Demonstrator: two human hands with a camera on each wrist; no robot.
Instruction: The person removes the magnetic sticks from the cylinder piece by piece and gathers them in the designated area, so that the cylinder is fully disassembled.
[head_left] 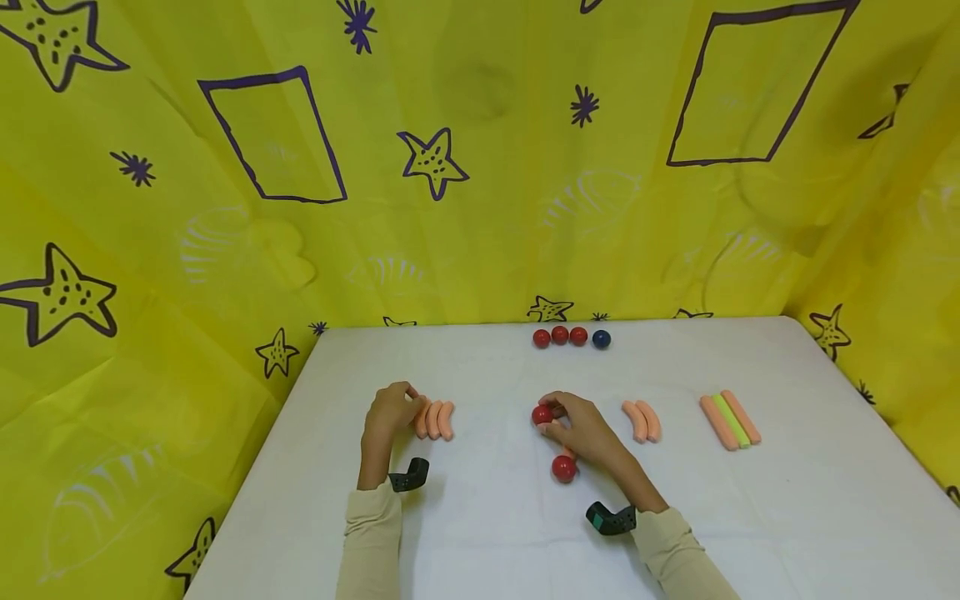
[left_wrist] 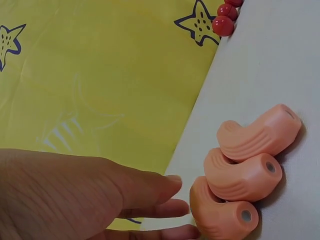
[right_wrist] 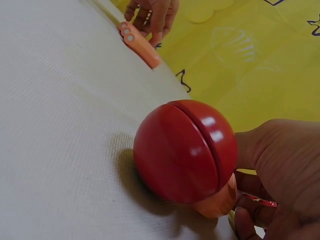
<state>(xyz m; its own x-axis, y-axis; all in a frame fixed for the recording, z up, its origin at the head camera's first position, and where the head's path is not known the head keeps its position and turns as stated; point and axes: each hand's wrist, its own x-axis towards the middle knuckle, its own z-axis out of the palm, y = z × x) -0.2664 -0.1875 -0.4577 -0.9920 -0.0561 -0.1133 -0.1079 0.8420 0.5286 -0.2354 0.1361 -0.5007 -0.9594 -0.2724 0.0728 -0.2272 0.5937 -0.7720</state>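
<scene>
My right hand (head_left: 588, 429) pinches a red ball (head_left: 542, 415) between thumb and fingers, low over the white table. A second red ball (head_left: 564, 468) sits nearer me, with a short orange piece (right_wrist: 217, 200) against it; the hand partly hides that piece. This nearer ball fills the middle of the right wrist view. On the left, three curved orange bars (head_left: 433, 419) with magnet ends lie side by side. My left hand (head_left: 392, 408) is at their left side, its relaxed fingertips right at the outermost bar (left_wrist: 225, 217).
Three red balls (head_left: 560, 335) and a dark blue ball (head_left: 602, 339) line the table's back edge. Two curved orange bars (head_left: 641, 421) lie right of my right hand. Farther right lie two straight orange bars with a green bar (head_left: 731, 419) between. Yellow patterned cloth (head_left: 480, 233) hangs behind.
</scene>
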